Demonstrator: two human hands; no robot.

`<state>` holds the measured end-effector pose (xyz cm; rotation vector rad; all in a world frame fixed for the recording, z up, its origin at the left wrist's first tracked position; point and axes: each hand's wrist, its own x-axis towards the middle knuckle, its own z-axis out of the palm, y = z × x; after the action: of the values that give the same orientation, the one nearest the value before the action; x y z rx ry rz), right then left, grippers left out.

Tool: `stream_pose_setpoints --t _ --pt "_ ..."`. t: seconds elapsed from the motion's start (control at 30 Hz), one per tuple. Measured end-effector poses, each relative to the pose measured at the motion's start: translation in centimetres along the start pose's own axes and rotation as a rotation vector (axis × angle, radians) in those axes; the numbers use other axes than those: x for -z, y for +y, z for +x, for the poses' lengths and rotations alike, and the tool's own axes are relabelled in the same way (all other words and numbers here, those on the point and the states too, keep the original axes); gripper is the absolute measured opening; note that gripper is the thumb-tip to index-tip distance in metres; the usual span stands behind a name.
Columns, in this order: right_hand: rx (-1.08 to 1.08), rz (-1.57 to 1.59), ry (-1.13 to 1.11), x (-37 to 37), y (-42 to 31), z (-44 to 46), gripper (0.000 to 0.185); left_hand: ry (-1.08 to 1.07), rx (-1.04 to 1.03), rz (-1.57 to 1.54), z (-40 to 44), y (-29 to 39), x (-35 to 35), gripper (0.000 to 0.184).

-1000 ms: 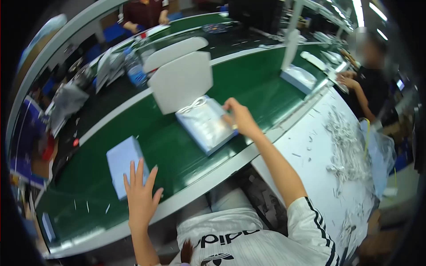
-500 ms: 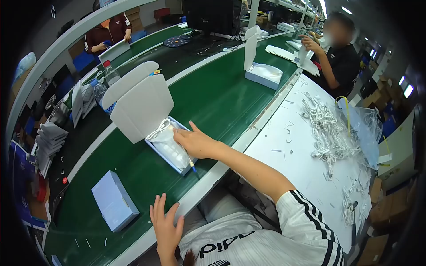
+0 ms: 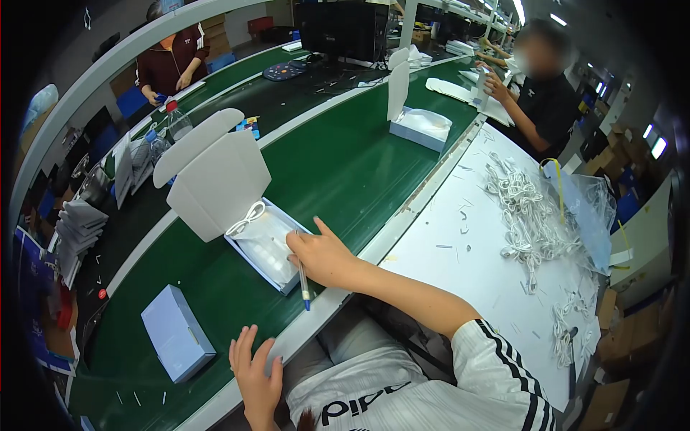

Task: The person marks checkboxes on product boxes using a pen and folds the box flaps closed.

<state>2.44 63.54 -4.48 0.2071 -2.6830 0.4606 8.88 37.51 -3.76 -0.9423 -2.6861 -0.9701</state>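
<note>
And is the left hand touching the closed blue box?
Apart: in the head view, green surface shows between the left hand and the closed blue box.

This is a factory. A long green belt runs through it. Blue boxes sit on the belt, many white cords lie on a table beside it, and people work near it.

The right hand holds a pen beside an open box containing a white cable
</note>
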Motion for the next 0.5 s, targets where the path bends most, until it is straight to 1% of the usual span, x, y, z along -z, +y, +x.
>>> stream_pose_setpoints --t 0.2,0.33,0.37,0.5 --pt "-0.044 -0.037 -0.057 1.2 -1.0 -0.2 0.02 0.016 0.038 -0.048 -1.1 -0.5 0.7 0.029" --pt "0.059 -0.133 0.009 -0.1 -1.9 -1.2 0.016 0.026 -0.011 -0.027 -1.1 -0.5 0.5 0.03" --pt "0.055 -0.148 0.013 0.1 -1.5 -0.9 0.016 0.028 -0.023 -0.036 -0.7 0.4 0.7 0.03" --pt "-0.08 0.433 -0.096 1.4 0.4 1.1 0.016 0.097 0.137 -0.129 0.2 5.3 2.1 0.029"
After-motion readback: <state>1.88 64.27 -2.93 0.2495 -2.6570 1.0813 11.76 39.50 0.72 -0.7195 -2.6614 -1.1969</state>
